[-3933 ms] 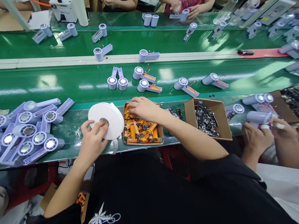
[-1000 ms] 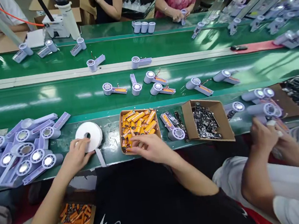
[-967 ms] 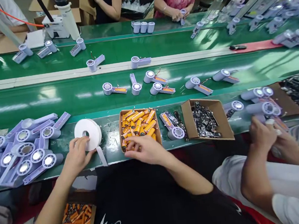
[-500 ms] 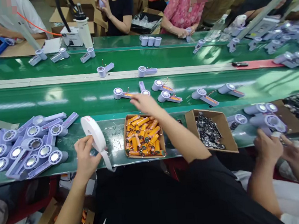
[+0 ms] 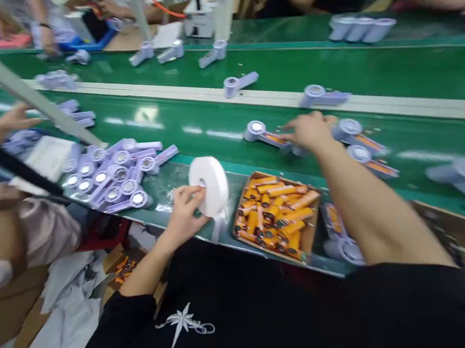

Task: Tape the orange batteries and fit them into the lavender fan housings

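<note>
Left hand (image 5: pixel 184 209) gripping white tape roll (image 5: pixel 210 186) upright at the surface's (image 5: pixel 167 189) near edge, right hand (image 5: pixel 309 131) curled loosely over a lilac fan (image 5: pixel 268 135) on the belt (image 5: pixel 194 128), grip unclear, battery box (image 5: pixel 276 213) between.

The left hand (image 5: pixel 184 212) is bent at the wrist close to the body with fingers curled in a grip, while the bare right arm stretches far forward, its right hand (image 5: pixel 309 131) palm down, fingers loosely bent.

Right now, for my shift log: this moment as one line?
left hand: holds tape roll | right hand: on fan housing, conveyor belt | battery box: between
</note>
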A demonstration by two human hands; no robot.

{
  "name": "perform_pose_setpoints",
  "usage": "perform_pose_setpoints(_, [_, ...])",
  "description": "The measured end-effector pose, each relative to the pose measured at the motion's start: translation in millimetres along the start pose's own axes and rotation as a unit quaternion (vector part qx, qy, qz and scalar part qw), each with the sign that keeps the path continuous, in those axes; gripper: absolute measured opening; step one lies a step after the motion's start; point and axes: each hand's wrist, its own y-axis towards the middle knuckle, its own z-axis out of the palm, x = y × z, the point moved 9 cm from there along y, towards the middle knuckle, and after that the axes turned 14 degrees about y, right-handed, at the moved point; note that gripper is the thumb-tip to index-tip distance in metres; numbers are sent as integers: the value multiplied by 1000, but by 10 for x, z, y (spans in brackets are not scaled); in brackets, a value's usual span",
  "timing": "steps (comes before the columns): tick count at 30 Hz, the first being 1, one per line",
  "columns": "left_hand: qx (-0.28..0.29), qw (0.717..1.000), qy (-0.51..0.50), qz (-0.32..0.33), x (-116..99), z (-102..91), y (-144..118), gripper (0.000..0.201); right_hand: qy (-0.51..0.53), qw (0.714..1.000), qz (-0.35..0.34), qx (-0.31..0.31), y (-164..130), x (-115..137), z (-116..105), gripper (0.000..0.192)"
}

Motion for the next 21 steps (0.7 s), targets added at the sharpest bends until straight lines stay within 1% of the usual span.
perform_pose_setpoints(1, [-18, 1000, 10, 1, -1, -42, 40, 58, -3, 1000, 22, -10, -211, 5, 3, 36])
perform_pose_setpoints(2, [-35, 999, 19, 1, 2, -77, 75, 56, -5, 999, 41, -19, -403, 14, 51, 34])
perform_pose_setpoints(3, [-49, 998, 28, 0, 4, -104, 104, 56, -7, 998, 57, -25, -570, 27, 146, 33])
perform_pose_setpoints(4, [-59, 998, 35, -1, 1, -126, 124, 55, -5, 997, 70, -26, -710, 38, 289, 33])
perform_pose_setpoints(6, [-65, 997, 45, -2, -25, -153, 143, 54, 14, 996, 89, -11, -916, 52, 684, 34])
perform_pose_setpoints(9, [-56, 998, 42, 6, -109, -159, 141, 54, 71, 991, 105, 39, -1094, 53, 1341, 37])
perform_pose_setpoints(10, [-51, 998, 37, 12, -141, -153, 138, 54, 91, 989, 108, 48, -1130, 48, 1505, 38])
perform_pose_setpoints(11, [-46, 998, 32, 18, -172, -144, 135, 54, 109, 987, 110, 48, -1155, 39, 1622, 38])
perform_pose_setpoints(13, [-41, 999, 23, 24, -217, -120, 133, 54, 143, 983, 111, 30, -1184, 18, 1734, 40])
perform_pose_setpoints(16, [-48, 998, 19, 21, -263, -88, 135, 53, 207, 972, 113, -7, -1204, -4, 1784, 56])
perform_pose_setpoints(18, [-67, 997, 14, 17, -289, -93, 142, 52, 286, 950, 126, -2, -1217, -23, 1914, 62])
perform_pose_setpoints(20, [-82, 997, 11, 3, -282, -99, 156, 55, 366, 919, 145, 22, -1243, -51, 2126, 66])
perform_pose_setpoints(21, [-83, 996, 10, -9, -257, -96, 165, 58, 386, 909, 152, 38, -1264, -65, 2232, 68])
